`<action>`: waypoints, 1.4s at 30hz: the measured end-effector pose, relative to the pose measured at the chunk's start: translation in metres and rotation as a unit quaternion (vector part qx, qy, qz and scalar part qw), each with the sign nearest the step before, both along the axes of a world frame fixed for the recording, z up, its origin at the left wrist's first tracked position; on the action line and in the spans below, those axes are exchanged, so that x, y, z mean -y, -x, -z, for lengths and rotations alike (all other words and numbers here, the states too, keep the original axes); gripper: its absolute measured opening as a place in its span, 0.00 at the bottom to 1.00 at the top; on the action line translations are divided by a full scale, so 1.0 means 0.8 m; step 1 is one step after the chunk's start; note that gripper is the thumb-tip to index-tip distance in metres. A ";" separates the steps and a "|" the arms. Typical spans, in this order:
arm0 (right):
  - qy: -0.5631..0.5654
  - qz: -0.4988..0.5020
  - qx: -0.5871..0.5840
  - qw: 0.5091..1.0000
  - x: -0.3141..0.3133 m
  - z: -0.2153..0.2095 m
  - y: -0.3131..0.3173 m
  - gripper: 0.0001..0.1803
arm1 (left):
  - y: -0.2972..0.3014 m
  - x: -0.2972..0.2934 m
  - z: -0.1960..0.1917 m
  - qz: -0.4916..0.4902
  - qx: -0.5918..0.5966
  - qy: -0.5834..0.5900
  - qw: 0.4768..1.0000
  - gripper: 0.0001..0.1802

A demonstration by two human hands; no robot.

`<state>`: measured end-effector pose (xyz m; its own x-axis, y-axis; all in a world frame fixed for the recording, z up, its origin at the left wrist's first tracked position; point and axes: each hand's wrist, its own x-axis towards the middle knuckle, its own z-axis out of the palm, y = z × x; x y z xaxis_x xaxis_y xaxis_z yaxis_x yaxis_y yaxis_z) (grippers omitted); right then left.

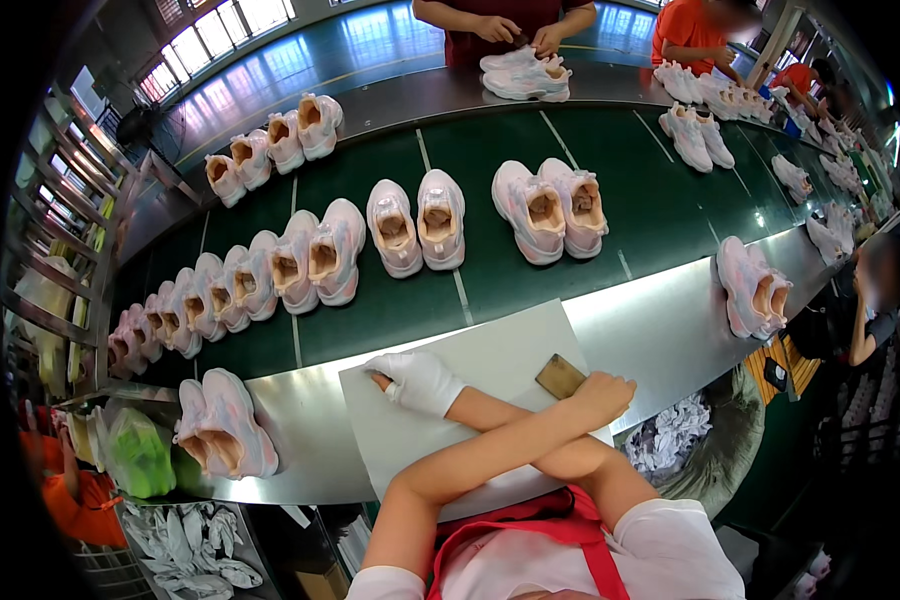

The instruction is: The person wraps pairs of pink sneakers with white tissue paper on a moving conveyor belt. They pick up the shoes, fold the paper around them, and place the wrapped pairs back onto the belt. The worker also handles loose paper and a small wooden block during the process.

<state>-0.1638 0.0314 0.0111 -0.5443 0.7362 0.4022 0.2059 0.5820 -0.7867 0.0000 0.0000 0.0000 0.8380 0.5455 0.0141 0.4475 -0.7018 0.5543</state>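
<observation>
Loosely closed, the bare left hand [607, 396] lies just beside a brown block [560, 376]; I cannot tell whether the gloved right hand [418, 383] is closed. The block, on the white board [500, 348], looks light and stiff, probably best pinched by its long edges.

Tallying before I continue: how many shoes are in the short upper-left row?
4, slanting up rightward: the leftmost shoe, the second shoe, the third shoe, and the rightmost shoe. None appears hidden.
</observation>
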 end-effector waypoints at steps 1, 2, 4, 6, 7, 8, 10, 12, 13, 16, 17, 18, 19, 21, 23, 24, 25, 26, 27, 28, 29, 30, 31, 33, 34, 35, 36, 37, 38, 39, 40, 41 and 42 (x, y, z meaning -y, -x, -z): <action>0.006 -0.002 -0.004 1.000 -0.001 0.000 0.001 0.10 | 0.001 -0.001 -0.001 0.002 0.004 -0.002 1.000 0.13; 0.011 -0.005 -0.009 1.000 -0.001 0.000 0.001 0.10 | 0.001 -0.002 -0.002 0.003 0.008 -0.003 1.000 0.12; 0.030 -0.005 0.006 1.000 0.002 0.000 -0.003 0.10 | 0.001 0.002 0.002 0.008 0.008 0.007 1.000 0.13; 0.035 -0.005 0.015 0.999 0.004 -0.002 -0.001 0.10 | 0.004 0.004 0.002 0.008 0.005 0.014 1.000 0.13; 0.031 -0.005 0.015 0.999 0.004 -0.005 0.001 0.10 | 0.008 0.003 0.000 0.010 0.012 0.006 1.000 0.13; 0.028 -0.005 0.016 0.999 0.004 -0.007 0.004 0.10 | 0.013 0.003 -0.001 0.012 0.020 -0.001 1.000 0.13; 0.021 -0.007 0.008 1.000 0.005 -0.002 0.008 0.10 | 0.017 0.000 -0.008 0.017 0.028 -0.006 0.999 0.14; 0.017 -0.008 0.006 1.000 0.004 0.001 0.009 0.10 | 0.018 -0.001 -0.014 0.027 0.023 0.001 0.999 0.14; 0.017 -0.008 0.009 1.000 0.004 0.002 0.007 0.11 | 0.016 -0.001 -0.014 0.030 0.035 -0.001 0.999 0.14; 0.017 -0.015 0.024 0.999 0.004 0.000 0.006 0.11 | 0.017 -0.001 -0.015 0.034 0.041 -0.004 0.999 0.14; 0.017 -0.019 0.031 0.999 0.004 0.000 0.006 0.11 | 0.020 0.000 -0.016 0.030 0.026 -0.002 0.999 0.14; 0.018 -0.019 0.025 0.999 0.004 -0.001 0.007 0.11 | 0.022 0.001 -0.018 0.027 0.011 0.001 1.000 0.14; 0.018 -0.019 0.020 0.999 0.005 0.000 0.008 0.11 | 0.024 0.002 -0.019 0.028 0.004 0.002 1.000 0.14; 0.013 -0.016 0.008 1.000 0.005 0.004 0.010 0.11 | 0.024 0.002 -0.016 0.030 -0.008 0.004 0.999 0.15; 0.001 -0.009 -0.004 1.000 0.005 0.008 0.013 0.12 | 0.022 0.001 -0.008 0.030 -0.004 0.004 1.000 0.15; 0.000 -0.003 -0.006 1.000 0.006 0.005 0.014 0.11 | 0.024 0.003 -0.007 0.028 -0.004 0.008 1.000 0.15; 0.000 0.002 -0.008 1.000 0.008 0.001 0.014 0.09 | 0.024 0.004 -0.007 0.024 -0.007 -0.001 1.000 0.15; -0.001 0.006 -0.010 1.000 0.009 -0.003 0.015 0.08 | 0.024 0.007 -0.007 0.020 -0.011 -0.009 1.000 0.15; 0.007 -0.006 -0.005 1.000 0.012 -0.007 0.017 0.08 | 0.026 0.009 -0.013 0.013 -0.016 -0.020 1.000 0.16; 0.012 -0.015 0.005 1.000 0.011 -0.008 0.015 0.08 | 0.030 0.009 -0.032 -0.002 -0.012 -0.045 0.999 0.15; 0.017 -0.025 0.015 0.999 0.010 -0.010 0.014 0.08 | 0.038 0.010 -0.053 -0.018 -0.008 -0.070 0.997 0.15; 0.011 -0.012 0.004 1.000 0.009 -0.011 0.013 0.08 | 0.045 0.014 -0.083 -0.024 -0.001 -0.092 0.996 0.15; 0.006 0.002 -0.005 1.000 0.009 -0.012 0.014 0.08 | 0.060 0.016 -0.129 -0.057 0.009 -0.113 0.992 0.16; 0.006 0.006 0.000 1.000 0.010 -0.012 0.010 0.09 | 0.114 0.027 -0.207 -0.139 0.141 -0.212 0.957 0.21; 0.014 -0.017 0.001 1.000 0.014 -0.017 0.017 0.11 | 0.155 0.042 -0.261 -0.170 0.146 -0.212 0.951 0.24; 0.023 -0.022 0.008 0.999 0.010 -0.011 0.017 0.13 | 0.183 0.057 -0.279 -0.208 0.188 -0.223 0.934 0.22; 0.032 -0.002 -0.029 0.999 0.014 0.000 0.024 0.07 | 0.206 0.071 -0.287 -0.258 0.224 -0.231 0.911 0.21; 0.062 0.012 -0.016 0.998 0.004 0.008 0.010 0.07 | 0.218 0.072 -0.296 -0.259 0.237 -0.228 0.908 0.20; 0.099 -0.033 -0.020 0.994 0.016 0.011 0.028 0.08 | 0.234 0.091 -0.307 -0.315 0.212 -0.238 0.894 0.20; 0.032 -0.034 0.001 0.999 0.017 -0.003 0.027 0.08 | 0.241 0.102 -0.312 -0.357 0.199 -0.245 0.880 0.20; 0.054 -0.041 0.014 0.998 0.013 -0.012 0.021 0.09 | 0.243 0.099 -0.317 -0.348 0.206 -0.200 0.892 0.20; 0.059 -0.018 -0.014 0.998 0.015 -0.006 0.021 0.09 | 0.246 0.089 -0.322 -0.338 0.215 -0.155 0.903 0.21; 0.050 -0.006 -0.017 0.999 0.015 -0.006 0.021 0.09 | 0.248 0.082 -0.321 -0.328 0.227 -0.116 0.910 0.22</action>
<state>-0.1808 0.0196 0.0157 -0.5404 0.7673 0.3452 0.1711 0.5019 -0.8478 -0.1984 -0.0660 0.2565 0.2132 0.8643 0.4556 0.5742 -0.4881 0.6573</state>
